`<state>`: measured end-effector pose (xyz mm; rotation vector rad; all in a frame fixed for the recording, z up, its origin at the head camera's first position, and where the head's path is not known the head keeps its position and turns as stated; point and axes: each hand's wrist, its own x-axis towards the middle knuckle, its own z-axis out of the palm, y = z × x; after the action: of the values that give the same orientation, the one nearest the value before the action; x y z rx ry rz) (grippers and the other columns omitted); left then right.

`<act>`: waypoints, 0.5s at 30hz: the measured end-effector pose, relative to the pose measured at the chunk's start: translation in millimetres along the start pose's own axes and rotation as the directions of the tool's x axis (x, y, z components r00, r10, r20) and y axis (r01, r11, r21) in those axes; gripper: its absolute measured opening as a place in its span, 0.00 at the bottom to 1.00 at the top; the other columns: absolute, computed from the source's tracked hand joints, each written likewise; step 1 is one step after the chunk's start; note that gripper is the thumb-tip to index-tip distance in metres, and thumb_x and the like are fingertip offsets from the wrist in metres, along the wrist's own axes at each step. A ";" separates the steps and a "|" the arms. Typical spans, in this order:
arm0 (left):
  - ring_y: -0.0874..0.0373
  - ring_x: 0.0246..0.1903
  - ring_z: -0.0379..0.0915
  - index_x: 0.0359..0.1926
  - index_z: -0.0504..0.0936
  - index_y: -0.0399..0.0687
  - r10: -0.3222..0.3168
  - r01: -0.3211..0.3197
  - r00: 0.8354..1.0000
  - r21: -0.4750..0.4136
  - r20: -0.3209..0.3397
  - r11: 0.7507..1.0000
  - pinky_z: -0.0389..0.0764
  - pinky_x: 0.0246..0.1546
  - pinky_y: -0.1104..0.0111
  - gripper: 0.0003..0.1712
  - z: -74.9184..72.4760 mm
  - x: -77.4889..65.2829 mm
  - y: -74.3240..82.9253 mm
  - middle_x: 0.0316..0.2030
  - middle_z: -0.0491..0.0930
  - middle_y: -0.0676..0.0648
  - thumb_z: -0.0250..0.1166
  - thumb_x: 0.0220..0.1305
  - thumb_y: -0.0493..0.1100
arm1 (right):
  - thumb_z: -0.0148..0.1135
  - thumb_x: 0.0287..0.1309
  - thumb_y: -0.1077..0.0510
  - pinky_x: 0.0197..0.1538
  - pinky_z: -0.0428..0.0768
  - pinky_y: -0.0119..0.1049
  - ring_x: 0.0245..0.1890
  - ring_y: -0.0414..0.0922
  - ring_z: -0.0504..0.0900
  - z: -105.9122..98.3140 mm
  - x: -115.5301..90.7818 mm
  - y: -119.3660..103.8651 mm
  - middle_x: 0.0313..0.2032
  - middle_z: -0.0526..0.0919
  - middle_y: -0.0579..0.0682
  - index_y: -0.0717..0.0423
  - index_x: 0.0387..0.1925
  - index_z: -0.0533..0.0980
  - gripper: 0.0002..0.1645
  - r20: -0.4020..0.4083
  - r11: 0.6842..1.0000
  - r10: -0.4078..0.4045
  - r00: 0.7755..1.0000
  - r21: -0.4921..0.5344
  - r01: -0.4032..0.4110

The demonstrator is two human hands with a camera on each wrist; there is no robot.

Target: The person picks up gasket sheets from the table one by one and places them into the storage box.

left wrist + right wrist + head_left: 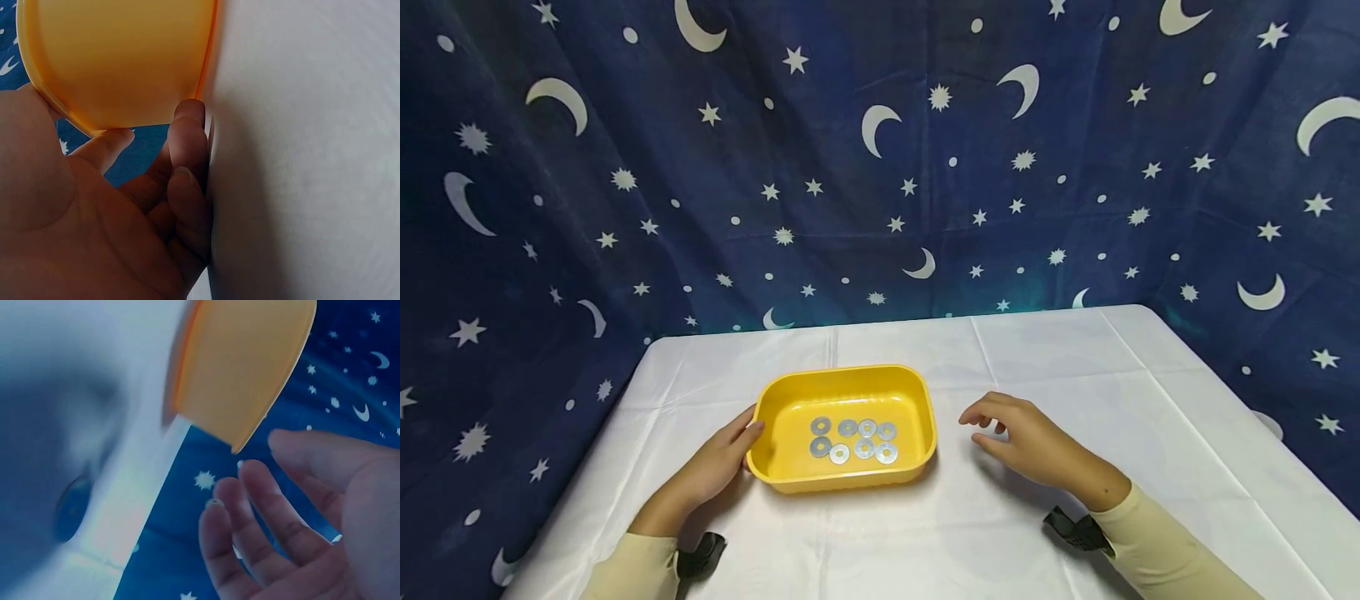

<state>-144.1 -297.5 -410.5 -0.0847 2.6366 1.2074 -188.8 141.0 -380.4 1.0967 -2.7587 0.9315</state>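
Observation:
A yellow plastic tray with rounded corners sits on the white-covered table. On its floor lie several flat metal washers, loosely in two rows. My left hand holds the tray's left end, thumb over the rim and the other fingers low against the outer wall. In the left wrist view, the fingertips are right at the tray's bottom edge. To the right of the tray, apart from it, my right hand hovers with fingers loosely bent and nothing in them. The right wrist view shows the tray's end wall beyond those fingers.
A white cloth with fold creases covers the table. Behind it and along both sides hangs a dark blue curtain printed with moons and stars. Black bands are on both wrists, over beige sleeves.

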 end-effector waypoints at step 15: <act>0.35 0.77 0.45 0.80 0.46 0.50 0.021 -0.021 1.000 0.010 0.022 1.000 0.44 0.73 0.37 0.40 0.7 1.5 -1.1 0.78 0.52 0.37 0.40 0.78 0.64 | 0.72 0.55 0.62 0.36 0.77 0.29 0.34 0.37 0.75 -7.6 -15.4 35.9 0.35 0.79 0.41 0.50 0.43 0.82 0.14 0.190 0.990 0.144 0.971 -0.024 -0.142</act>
<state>-145.2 -297.6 -412.1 -0.0419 2.6306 1.1949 -201.3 175.2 -396.4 1.0499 -3.0293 0.8662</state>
